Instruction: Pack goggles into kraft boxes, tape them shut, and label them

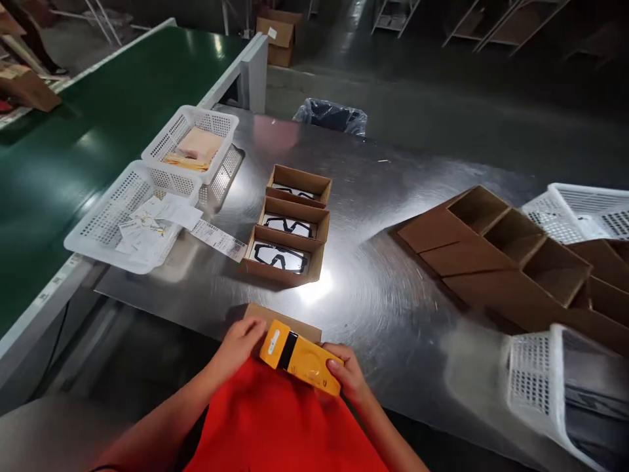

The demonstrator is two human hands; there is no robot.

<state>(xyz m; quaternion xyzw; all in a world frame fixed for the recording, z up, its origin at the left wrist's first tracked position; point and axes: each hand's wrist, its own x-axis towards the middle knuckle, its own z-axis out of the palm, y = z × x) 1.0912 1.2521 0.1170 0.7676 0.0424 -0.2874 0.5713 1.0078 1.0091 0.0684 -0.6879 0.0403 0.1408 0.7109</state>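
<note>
Since the yellow packet (pixel 307 362) seems light and stiff, my right fingers (pixel 337 368) clasp its end, my left fingers (pixel 253 325) unclear in grip.

We can read no word, brand or number with certainty. On the paper strip (pixel 219 239) extending from the white basket (pixel 105 257), we identify barcodes and printed lines too small to decipher. On the yellow package (pixel 305 360), we note small dark marks, illegible. We locate a white label (pixel 272 32) on the cardboard box (pixel 280 54) beyond the desk (pixel 383 308); we cannot resolve its content.
</note>
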